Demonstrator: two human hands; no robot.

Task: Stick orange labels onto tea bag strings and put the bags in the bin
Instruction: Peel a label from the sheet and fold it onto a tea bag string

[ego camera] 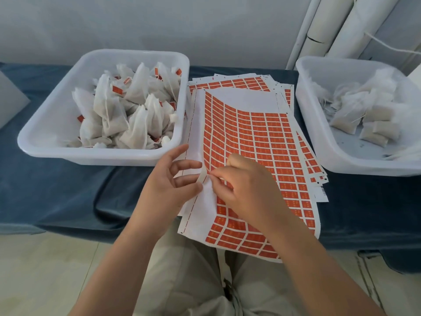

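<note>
A sheet of orange labels (pixel 262 137) lies on top of a stack of similar sheets in the middle of the blue-covered table. My right hand (pixel 246 185) pinches at a label near the sheet's left edge. My left hand (pixel 168 181) rests with spread fingers on the sheet's white left margin, holding it down. The white bin (pixel 43 124) on the left holds several tea bags (pixel 127 106) with orange labels on their strings. The white bin (pixel 319 124) on the right holds unlabelled tea bags (pixel 373 124) with loose strings.
The sheet stack hangs over the table's front edge above my lap (pixel 193 281). White pipes (pixel 330 26) stand at the back right by the wall. A white board edge (pixel 11 96) shows at the far left.
</note>
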